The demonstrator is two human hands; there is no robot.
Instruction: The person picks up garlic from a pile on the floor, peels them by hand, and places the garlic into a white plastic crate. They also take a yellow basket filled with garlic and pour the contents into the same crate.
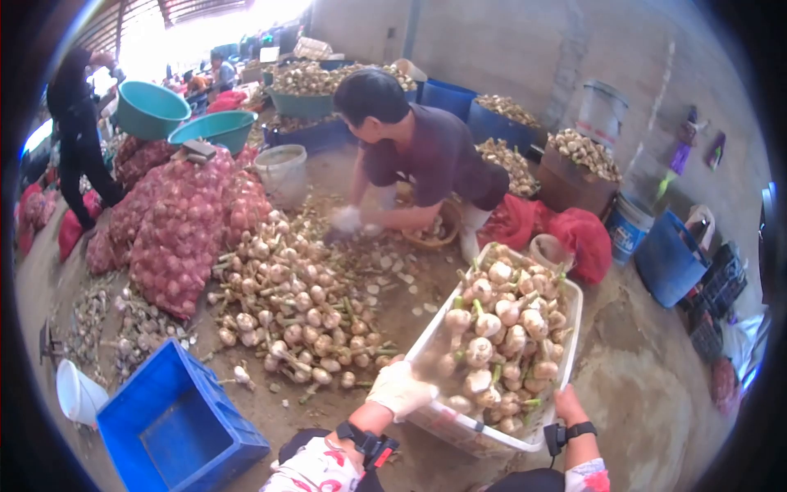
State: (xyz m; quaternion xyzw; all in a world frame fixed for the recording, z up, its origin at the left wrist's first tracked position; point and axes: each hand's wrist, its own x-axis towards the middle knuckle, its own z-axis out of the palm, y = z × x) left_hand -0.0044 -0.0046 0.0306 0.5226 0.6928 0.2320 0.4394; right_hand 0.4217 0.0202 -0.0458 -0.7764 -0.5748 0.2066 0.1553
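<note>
A white plastic crate (pixel 457 428) heaped with garlic bulbs (pixel 510 328) stands tilted in front of me. My left hand (pixel 402 390), in a pale glove, is closed on the near left corner of its rim. At the near right side, my right hand (pixel 569 405) grips the rim, its fingers partly hidden by the crate wall. Both wrists carry dark strapped devices. To the left of the crate, a large pile of garlic with stems (pixel 303 316) spreads over the floor.
A person (pixel 426 156) crouches beyond the pile, gloved hands over the garlic. An upright blue crate (pixel 184 418) and a white bucket (pixel 79 394) stand at lower left. Red mesh sacks (pixel 176 225) of garlic are behind them. Blue tubs (pixel 668 258) line the right wall.
</note>
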